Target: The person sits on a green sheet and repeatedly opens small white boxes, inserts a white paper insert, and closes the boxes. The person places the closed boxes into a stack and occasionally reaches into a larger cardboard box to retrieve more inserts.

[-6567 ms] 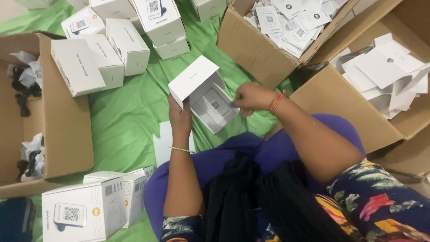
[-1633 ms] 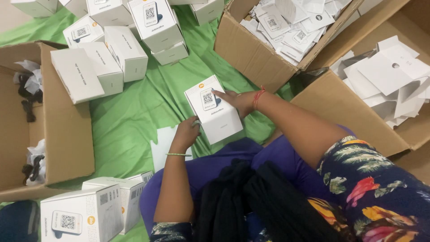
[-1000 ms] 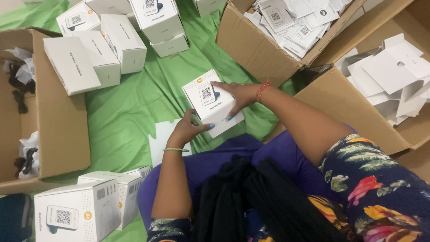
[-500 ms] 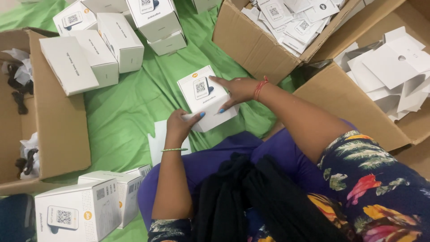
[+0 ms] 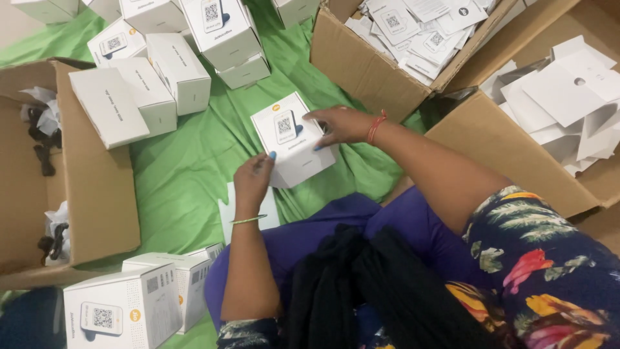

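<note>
The white box (image 5: 292, 140) sits between the two hands, over the green cloth (image 5: 174, 187), just in front of the person's lap. The left hand (image 5: 253, 181) pinches its near left edge. The right hand (image 5: 342, 125) lies on its far right side, fingers (image 5: 315, 116) spread on top. The box's long side runs from near-right to far-left. Both hands touch it.

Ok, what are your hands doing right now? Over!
Left hand and right hand both grip small white box above green cloth. Nothing in the way.
</note>
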